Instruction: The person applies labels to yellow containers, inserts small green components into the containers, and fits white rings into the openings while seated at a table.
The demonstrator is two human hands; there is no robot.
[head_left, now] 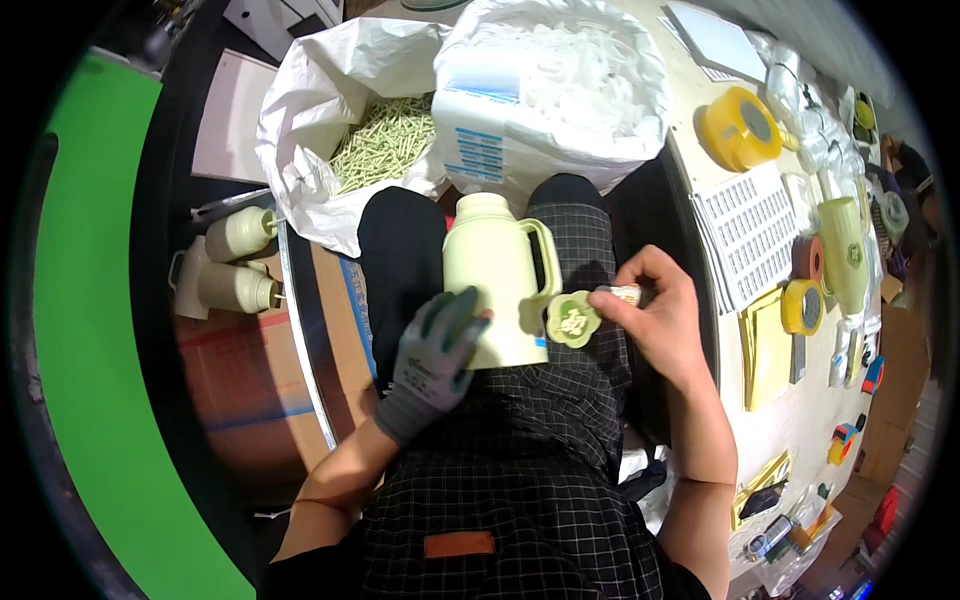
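Observation:
A pale green jug [497, 272] with a handle stands on my lap between my knees. My left hand [436, 352], in a grey glove, grips its lower left side. My right hand [657, 312], bare, pinches a small white tube [622, 294] next to a pale green flower-shaped badge [572, 320] that sits against the bottom of the jug's handle. Whether the badge is fixed to the jug or held by my fingers I cannot tell.
Two open white sacks lie ahead: one with pale green sticks [385, 140], one with white parts [560, 75]. Two more jugs [238, 260] lie on a box at left. A table [790, 415] at right carries yellow tape rolls [740, 128], a white grid tray [750, 232], another jug [845, 255].

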